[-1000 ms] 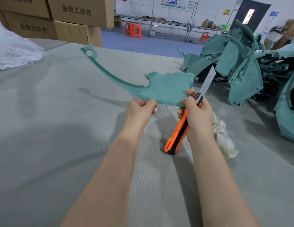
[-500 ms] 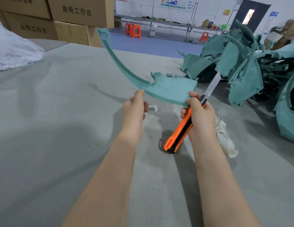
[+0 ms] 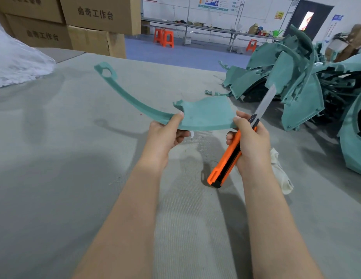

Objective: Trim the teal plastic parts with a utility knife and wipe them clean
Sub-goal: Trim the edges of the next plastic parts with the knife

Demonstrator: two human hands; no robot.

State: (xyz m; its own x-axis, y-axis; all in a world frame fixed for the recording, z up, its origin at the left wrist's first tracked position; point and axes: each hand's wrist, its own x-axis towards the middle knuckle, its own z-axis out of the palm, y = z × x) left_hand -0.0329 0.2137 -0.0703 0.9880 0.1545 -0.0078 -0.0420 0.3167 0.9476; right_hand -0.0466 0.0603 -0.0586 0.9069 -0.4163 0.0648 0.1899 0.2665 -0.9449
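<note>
Knife [image 3: 226, 158] and teal part [image 3: 205, 115] are both held up above the grey desk [image 3: 75, 158], probably so that the part's near edge can be turned freely toward the blade [image 3: 266, 99]. The left hand [image 3: 165, 135] pinches the part where its long curved arm meets the broad flat end, thumb on top and fingers curled beneath; the arm sweeps away to the far left, ending in a ring. The right hand [image 3: 250, 137] is wrapped round the orange handle, with its thumb reaching forward to steady the part's near right corner. The blade is extended and points up and away just right of the part, apparently not cutting yet. A pale cloth [image 3: 280, 172] sits just right of that wrist, handy for wiping; whether the hand holds it I cannot tell. More teal parts [image 3: 296, 87] are heaped at the far right, likely waiting their turn.
</note>
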